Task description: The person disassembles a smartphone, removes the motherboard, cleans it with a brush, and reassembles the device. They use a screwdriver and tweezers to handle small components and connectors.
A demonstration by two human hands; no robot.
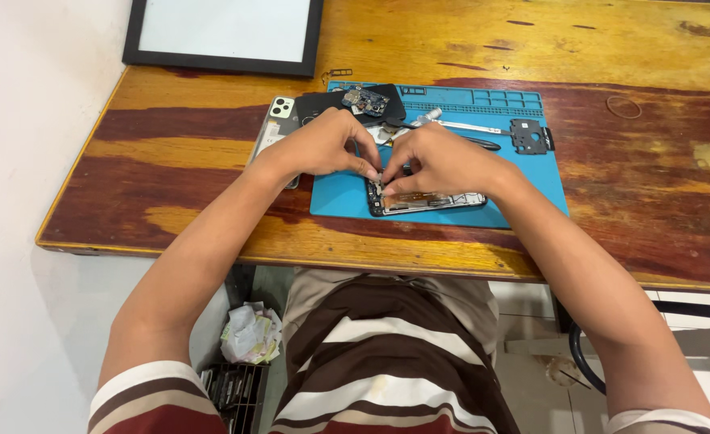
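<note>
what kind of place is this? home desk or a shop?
Probably a small phone repair bench; home or shop, cannot tell. A blue repair mat lies on a worn wooden table, an opened phone sits under both hands, and a loose circuit board and black bracket lie beside it.

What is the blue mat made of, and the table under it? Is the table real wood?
The blue mat looks like soft rubber or silicone: matte, even blue, with moulded little compartments along its far edge. The table looks like real wood with a glossy varnish: streaky brown and yellow grain, shiny patches, worn spots. I cannot be sure from a picture.
</note>
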